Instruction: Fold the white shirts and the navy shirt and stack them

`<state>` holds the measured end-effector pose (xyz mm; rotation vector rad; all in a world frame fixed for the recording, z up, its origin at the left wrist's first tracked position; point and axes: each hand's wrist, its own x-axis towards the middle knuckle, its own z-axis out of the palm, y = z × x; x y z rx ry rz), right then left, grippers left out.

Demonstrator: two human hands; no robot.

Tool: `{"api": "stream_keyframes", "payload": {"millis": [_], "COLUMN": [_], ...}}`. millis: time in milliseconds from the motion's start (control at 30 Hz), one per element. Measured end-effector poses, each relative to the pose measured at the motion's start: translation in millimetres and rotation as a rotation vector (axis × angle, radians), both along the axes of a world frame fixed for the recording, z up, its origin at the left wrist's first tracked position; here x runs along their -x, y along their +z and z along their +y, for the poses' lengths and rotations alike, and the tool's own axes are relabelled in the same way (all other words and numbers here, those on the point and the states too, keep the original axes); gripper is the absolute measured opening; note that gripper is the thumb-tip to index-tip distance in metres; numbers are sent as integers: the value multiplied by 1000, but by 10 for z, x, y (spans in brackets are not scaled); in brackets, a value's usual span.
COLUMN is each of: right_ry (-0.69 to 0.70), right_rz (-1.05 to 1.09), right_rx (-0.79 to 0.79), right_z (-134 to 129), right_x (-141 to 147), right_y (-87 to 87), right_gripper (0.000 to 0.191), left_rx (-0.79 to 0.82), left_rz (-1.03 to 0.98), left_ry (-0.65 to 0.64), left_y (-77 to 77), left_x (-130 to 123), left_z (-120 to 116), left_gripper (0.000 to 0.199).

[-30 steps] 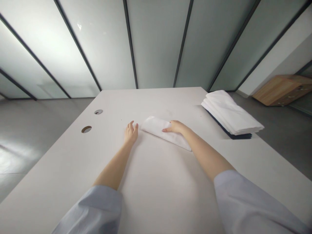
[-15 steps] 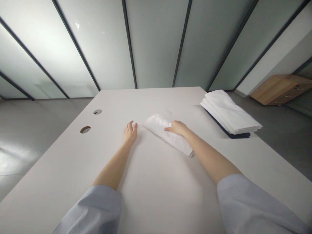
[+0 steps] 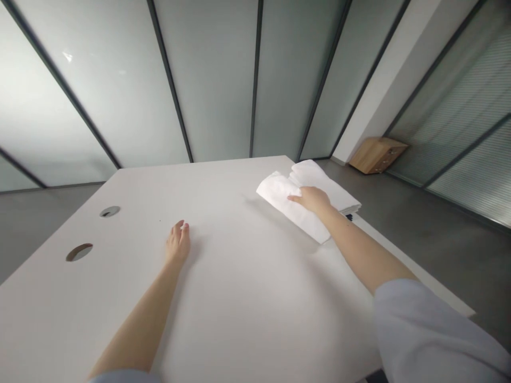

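My right hand (image 3: 314,200) grips a folded white cloth (image 3: 282,194), thumb on top and the other fingers out of sight beneath it. The cloth is raised off the white table (image 3: 239,298), its shadow falling below and to the left. Just behind it, partly covered by the cloth and my hand, is a stack of folded white cloths (image 3: 325,181). A bit of dark fabric (image 3: 349,217) shows under that stack. To the left, my left hand (image 3: 178,244) is open and holds nothing, fingers loosely bent, low over the table.
Two round holes pierce the table at left, the nearer hole (image 3: 79,252) and the farther hole (image 3: 109,211). Frosted glass panels (image 3: 215,80) rise behind the table. A wooden cabinet (image 3: 371,154) stands on the grey floor at the far right.
My right hand has lifted the folded cloth off the table and carried it right, to the stack. My left hand stays open over the table. The view has turned to the right.
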<state>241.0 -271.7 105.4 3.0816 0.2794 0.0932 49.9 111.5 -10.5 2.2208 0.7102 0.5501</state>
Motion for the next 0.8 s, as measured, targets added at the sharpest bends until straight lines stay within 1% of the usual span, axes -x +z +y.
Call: {"api": "stream_keyframes", "payload": {"millis": [133,200,267,367,467,533,633,700,800], "right_ry": [-132,-175,-205,-235,-248,-248,-290,-350,-439], "right_rz": [-133,-174,-183,-164,-125,-80,2,49,81], "right_rx": [-32,-46,-63,-103,-142,-156,-161,-167,-195], "right_z": [-387,-554,-696,-865,-988,-1034,-1040,-1022,-1010], "right_x": [-240,-385,-535,-758,-976,-1108,-1254,-1308,-1342], "right_y": [425,585,683,722,668,584,377,204,-27], "right_gripper": [67,69,69,70,74,77,74,70,71], "left_rx": [7,13,23,39,41,31,20,14,1], "left_rz": [3,13,21,15,6,6,11,5,-9], "left_ry": [2,2,9,26,28,28,33,32,24], "left_y": [3,14,21,17,10,11,13,6,-16], "left_x": [4,8,14,22,32,36,42,46,49], "left_z": [3,-3,-7,-8,-11,-14,-14,-8,7], "left_gripper": [53,55,57,57,56,56,57,56,55]}}
